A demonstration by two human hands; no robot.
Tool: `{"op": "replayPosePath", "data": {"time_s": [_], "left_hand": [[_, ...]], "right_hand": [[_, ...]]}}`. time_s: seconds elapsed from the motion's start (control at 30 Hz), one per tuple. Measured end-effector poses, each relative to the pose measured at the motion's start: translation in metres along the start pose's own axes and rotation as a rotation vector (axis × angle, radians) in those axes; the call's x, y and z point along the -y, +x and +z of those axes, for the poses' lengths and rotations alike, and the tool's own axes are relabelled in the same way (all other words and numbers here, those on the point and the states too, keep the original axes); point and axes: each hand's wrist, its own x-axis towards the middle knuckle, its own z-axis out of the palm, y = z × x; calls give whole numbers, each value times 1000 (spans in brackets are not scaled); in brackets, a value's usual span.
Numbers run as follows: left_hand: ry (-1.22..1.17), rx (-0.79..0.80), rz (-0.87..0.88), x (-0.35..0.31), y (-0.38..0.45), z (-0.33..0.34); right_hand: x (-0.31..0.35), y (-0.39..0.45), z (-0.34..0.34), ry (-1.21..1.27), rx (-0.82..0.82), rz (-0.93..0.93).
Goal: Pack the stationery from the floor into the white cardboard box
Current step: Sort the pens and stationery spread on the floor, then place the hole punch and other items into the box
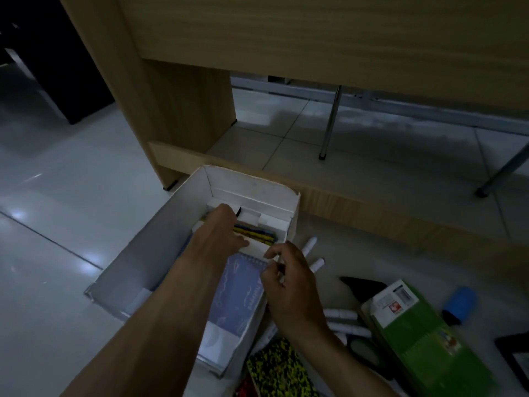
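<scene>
— Where's the box?

— The white cardboard box (160, 233) sits open on the tiled floor (57, 196), its far end just in front of the wooden desk (257, 38). A pale blue spiral notebook (237, 293) lies flat in its near part, and yellow and blue pencils (257, 234) lie further in, beside some white dividers.

— And the hands?

— The left hand (220, 233) reaches down inside the box, palm down, fingers stretched out over the pencils. Whether it grips anything, I cannot tell; the light is dim and the fingertips are hidden. The right hand (289, 276) hovers at the box's right wall, fingers curled, thumb and forefinger pressed together on something small, perhaps at the notebook's spiral edge.

— What's left outside?

— White markers (310, 245) lie just right of that hand, more of them (340, 313) under the wrist, then a green packet (423, 336), a blue object (461, 302) and a yellow-and-black speckled book (274, 368).
</scene>
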Motion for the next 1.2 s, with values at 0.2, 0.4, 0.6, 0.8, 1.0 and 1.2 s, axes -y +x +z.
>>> {"op": "replayPosePath", "data": {"time_s": [0.2, 0.4, 0.6, 0.8, 1.0, 1.2], "left_hand": [[79, -33, 6, 19, 19, -6], [351, 84, 86, 31, 17, -5], [722, 147, 230, 37, 20, 0], [450, 132, 168, 37, 12, -3], [474, 125, 192, 35, -12, -3], [588, 111, 231, 48, -55, 6]], "right_hand": [[1, -6, -5, -19, 7, -13], [0, -5, -7, 10, 34, 1], [0, -6, -3, 11, 11, 10], [0, -5, -3, 47, 39, 25], [-1, -5, -4, 64, 90, 38], [17, -8, -14, 125, 151, 119]]}}
